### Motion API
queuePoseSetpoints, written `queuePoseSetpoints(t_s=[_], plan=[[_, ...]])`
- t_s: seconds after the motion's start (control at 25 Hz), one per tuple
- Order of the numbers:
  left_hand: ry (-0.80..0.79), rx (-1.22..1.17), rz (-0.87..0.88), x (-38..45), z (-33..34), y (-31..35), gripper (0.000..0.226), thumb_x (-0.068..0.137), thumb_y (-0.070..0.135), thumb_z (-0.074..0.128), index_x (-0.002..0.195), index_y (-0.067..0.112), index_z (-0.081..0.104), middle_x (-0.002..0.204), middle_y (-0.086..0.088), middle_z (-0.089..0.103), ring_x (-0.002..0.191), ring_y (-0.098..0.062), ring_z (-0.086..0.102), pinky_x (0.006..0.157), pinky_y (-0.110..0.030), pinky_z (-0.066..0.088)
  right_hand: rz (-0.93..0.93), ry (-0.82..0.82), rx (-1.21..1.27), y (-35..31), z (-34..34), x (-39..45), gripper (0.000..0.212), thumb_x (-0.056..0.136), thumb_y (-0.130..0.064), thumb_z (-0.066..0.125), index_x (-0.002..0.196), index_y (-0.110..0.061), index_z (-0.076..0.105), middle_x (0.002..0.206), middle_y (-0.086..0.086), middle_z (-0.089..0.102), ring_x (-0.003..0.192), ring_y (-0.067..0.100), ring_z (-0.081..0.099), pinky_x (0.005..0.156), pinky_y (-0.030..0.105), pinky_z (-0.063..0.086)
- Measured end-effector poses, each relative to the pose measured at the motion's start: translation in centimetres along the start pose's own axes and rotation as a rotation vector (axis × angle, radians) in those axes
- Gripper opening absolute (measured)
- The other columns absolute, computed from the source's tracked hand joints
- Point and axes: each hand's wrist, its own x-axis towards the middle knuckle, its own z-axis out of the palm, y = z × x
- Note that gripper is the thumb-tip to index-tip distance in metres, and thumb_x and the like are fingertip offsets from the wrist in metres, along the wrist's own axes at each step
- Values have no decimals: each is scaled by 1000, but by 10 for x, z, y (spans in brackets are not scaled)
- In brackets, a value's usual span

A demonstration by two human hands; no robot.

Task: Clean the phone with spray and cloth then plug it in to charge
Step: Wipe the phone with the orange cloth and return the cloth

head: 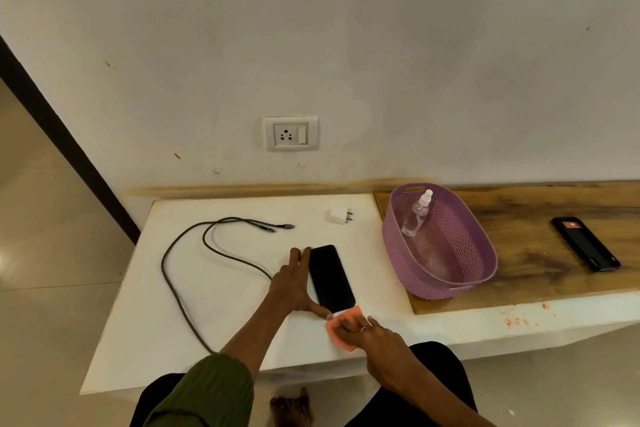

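Observation:
A black phone (330, 278) lies face up on the white table (214, 288). My left hand (294, 284) rests flat against the phone's left edge, with the thumb at its near corner. My right hand (363, 329) presses down on an orange cloth (341, 326) just below the phone's near end. A clear spray bottle (417, 213) leans inside the purple basket (446, 284). A dark charging cable (194, 253) loops over the left of the table, its plugs near the middle. A white charger adapter (340, 215) lies at the back. The wall socket (291, 133) is above the table.
A second black device (585, 243) lies on the wooden counter (540, 270) to the right. The table's front edge runs close to my knees. A tiled floor drops away to the left, beside a dark door frame (65, 146).

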Motion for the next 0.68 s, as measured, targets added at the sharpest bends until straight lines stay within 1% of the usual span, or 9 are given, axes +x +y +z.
queuePoseSetpoints(t_s=[0.16,0.24,0.32,0.4,0.44,0.52,0.56,0.6,0.68], plan=[[-11,-15,-1,-1,2,-1,158,32,80,80,153,24,-4,152,-5,13,121,-32,52,94,-46,52,-4,-16,94,-3,-16,-12,87,88,8,60,149,-44,26,162,-7,20,149,26,21,118,45,26],[-12,-23,6,-1,3,-2,158,34,79,81,154,24,-5,152,-6,12,120,-32,52,94,-46,52,-21,58,191,-4,-29,-21,87,87,13,57,145,-48,33,159,-9,29,146,20,29,118,39,26],[-9,-26,14,-1,1,-3,157,35,77,82,154,23,-6,152,-7,12,119,-32,53,94,-46,52,-85,212,346,-3,-48,-33,81,85,17,50,140,-43,45,147,-10,48,134,12,46,115,30,35],[-21,-46,19,-2,-1,-2,158,35,77,82,154,24,-7,154,-6,10,123,-33,50,98,-47,50,-127,396,527,3,-70,-45,69,85,19,45,133,-30,58,132,-9,62,122,6,56,108,24,43],[-33,-55,20,-2,-1,-2,158,35,77,82,154,24,-8,156,-5,8,126,-33,47,101,-48,49,-101,482,582,7,-82,-51,61,87,16,46,129,-25,62,124,-13,64,115,4,58,102,18,46],[-48,-66,16,-4,-2,-4,158,37,77,82,154,25,-10,158,-6,4,130,-34,44,104,-48,46,1,618,660,19,-106,-58,43,93,6,51,123,-23,63,109,-24,61,101,-2,58,82,7,47],[-50,-71,13,-5,-2,-5,158,36,77,82,154,25,-10,157,-7,4,130,-34,44,104,-48,46,48,686,695,28,-117,-59,36,95,0,53,122,-22,62,103,-22,60,95,-2,58,74,6,45],[-51,-73,13,-6,-3,-5,159,36,77,82,154,25,-10,157,-7,5,129,-34,45,104,-48,47,100,769,720,40,-127,-60,30,95,-4,54,120,-19,62,98,-16,61,91,1,60,69,8,43],[-59,-74,22,-7,-5,-3,159,36,77,82,154,26,-11,157,-6,3,129,-34,45,104,-48,46,203,936,733,70,-144,-63,23,96,-11,57,118,-13,61,93,-3,64,88,19,64,63,17,46]])
